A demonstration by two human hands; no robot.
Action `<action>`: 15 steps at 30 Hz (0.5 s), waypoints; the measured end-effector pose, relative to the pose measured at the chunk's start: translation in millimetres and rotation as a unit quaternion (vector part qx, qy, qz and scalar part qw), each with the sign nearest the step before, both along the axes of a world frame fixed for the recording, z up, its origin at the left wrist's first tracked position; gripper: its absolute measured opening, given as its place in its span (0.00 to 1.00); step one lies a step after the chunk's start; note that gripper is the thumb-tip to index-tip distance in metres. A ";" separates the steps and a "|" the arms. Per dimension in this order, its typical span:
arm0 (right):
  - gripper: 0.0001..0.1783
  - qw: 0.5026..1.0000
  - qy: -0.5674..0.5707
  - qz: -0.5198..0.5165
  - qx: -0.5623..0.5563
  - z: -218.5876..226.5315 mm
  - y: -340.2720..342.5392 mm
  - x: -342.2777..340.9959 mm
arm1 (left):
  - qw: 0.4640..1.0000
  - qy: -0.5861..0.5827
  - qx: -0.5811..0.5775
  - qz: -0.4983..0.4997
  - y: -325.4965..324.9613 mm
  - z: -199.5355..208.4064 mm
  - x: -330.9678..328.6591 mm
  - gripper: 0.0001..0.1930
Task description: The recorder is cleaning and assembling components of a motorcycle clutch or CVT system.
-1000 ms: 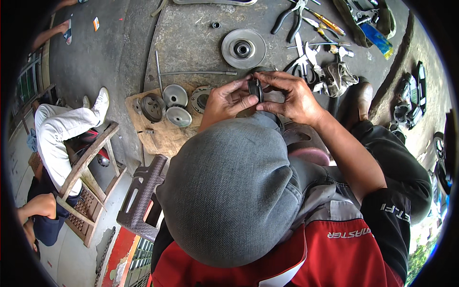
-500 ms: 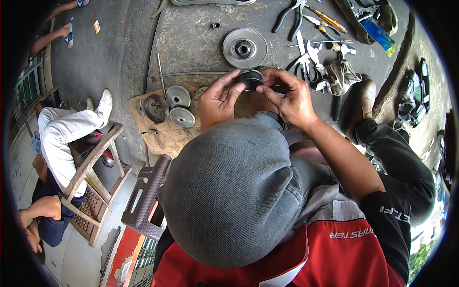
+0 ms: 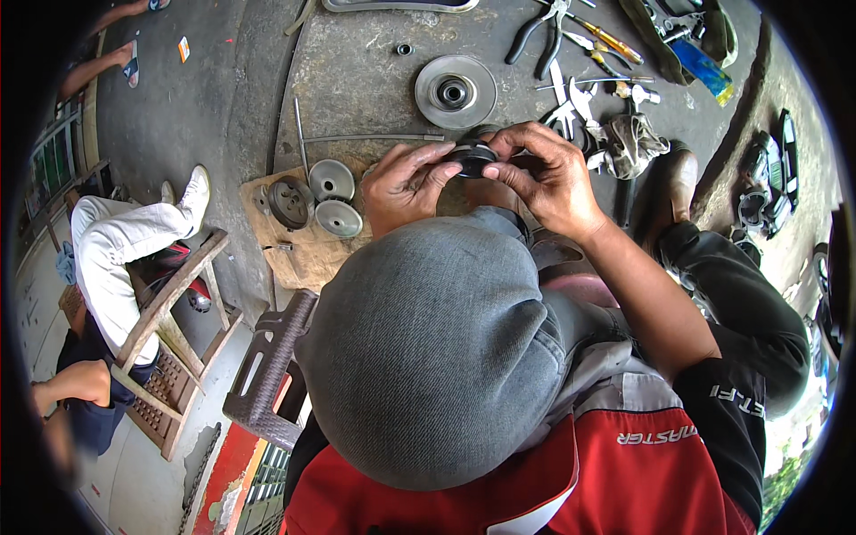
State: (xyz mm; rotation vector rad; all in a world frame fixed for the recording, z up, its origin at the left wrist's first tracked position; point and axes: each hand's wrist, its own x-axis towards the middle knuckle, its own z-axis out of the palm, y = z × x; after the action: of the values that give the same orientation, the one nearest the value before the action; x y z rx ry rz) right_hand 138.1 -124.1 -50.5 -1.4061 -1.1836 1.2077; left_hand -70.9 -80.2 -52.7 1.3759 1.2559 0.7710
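Both of my hands hold a small black ring-shaped part [image 3: 473, 160] in front of my bent knee. My left hand [image 3: 406, 185] grips its left edge between thumb and fingers. On the opposite side, my right hand [image 3: 551, 181] pinches the rim, thumb below and index finger above. The part is tilted, so mostly its edge and a lighter upper rim show. Just beyond it, a round metal pulley plate [image 3: 456, 73] with a raised hub lies on the floor. A small metal bushing [image 3: 405, 49] lies further off.
On a cardboard sheet [image 3: 312, 263] at left lie a clutch drum [image 3: 290, 203] and metal discs [image 3: 332, 181], beside a long-rodded T-handle wrench [image 3: 374, 137]. Pliers [image 3: 540, 40], a screwdriver [image 3: 613, 42] and a rag [image 3: 635, 147] lie right. A seated person [image 3: 125, 259] occupies a wooden chair [image 3: 169, 321].
The black part has tipped in my fingers, showing more of its edge and less of its face. My left hand has shifted slightly left and down.
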 end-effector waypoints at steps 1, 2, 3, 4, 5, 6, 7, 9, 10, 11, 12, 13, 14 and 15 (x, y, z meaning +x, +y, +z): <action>0.14 1.000 -0.012 -0.001 0.001 1.0 -0.9 -1.2 | 1.000 0.001 0.004 0.000 -0.2 -0.3 0.1 0.13; 0.14 1.000 -0.023 -0.009 0.002 1.5 -1.6 -2.3 | 1.000 -0.005 0.004 0.003 -0.6 -1.2 0.8 0.12; 0.14 1.000 -0.026 -0.003 0.004 1.5 -2.2 -4.6 | 1.000 -0.015 0.001 0.012 -1.1 -2.4 1.7 0.11; 0.14 0.999 -0.025 -0.017 -0.025 0.9 -2.5 -7.5 | 1.000 -0.013 0.006 0.006 -1.6 -4.3 3.1 0.11; 0.15 0.998 -0.023 -0.026 -0.044 -0.2 -2.7 -9.8 | 0.998 -0.037 -0.044 0.037 -2.7 -6.3 4.8 0.11; 0.15 0.998 -0.024 -0.030 -0.054 -2.0 -2.4 -12.0 | 0.991 -0.061 -0.094 0.069 -4.1 -8.2 5.9 0.12; 0.15 0.996 -0.019 -0.054 -0.063 -4.1 -2.1 -13.9 | 0.991 -0.061 -0.093 0.070 -5.4 -9.7 6.4 0.12; 0.14 0.993 0.012 -0.079 -0.088 -8.2 -2.3 -15.4 | 0.979 -0.120 -0.145 0.075 -8.2 -11.9 5.6 0.13; 0.14 0.993 0.012 -0.079 -0.088 -10.3 -2.5 -15.1 | 0.979 -0.114 -0.148 0.079 -8.5 -13.0 4.5 0.13; 0.14 0.991 0.049 -0.067 -0.110 -11.7 -3.3 -14.5 | 0.981 -0.096 -0.153 0.073 -9.1 -13.3 2.9 0.12; 0.14 0.984 0.077 -0.057 -0.153 -12.8 -4.2 -14.3 | 0.980 -0.068 -0.169 0.077 -9.8 -13.5 1.6 0.12; 0.13 0.984 0.056 -0.049 -0.162 -13.8 -4.6 -14.1 | 0.982 -0.076 -0.162 0.068 -9.9 -13.5 0.5 0.12; 0.13 0.987 0.064 -0.050 -0.141 -14.3 -5.2 -14.4 | 0.982 -0.077 -0.156 0.075 -9.3 -13.6 0.0 0.11; 0.13 0.988 0.045 -0.053 -0.137 -15.0 -5.2 -15.5 | 0.982 -0.084 -0.148 0.082 -8.4 -13.8 0.3 0.10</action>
State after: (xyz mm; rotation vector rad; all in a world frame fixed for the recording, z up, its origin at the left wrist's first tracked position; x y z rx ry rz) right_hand 122.6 -129.3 -65.4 -1.5773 -0.8937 1.3817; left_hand -70.6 -88.6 -66.5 0.9565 1.3021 0.7603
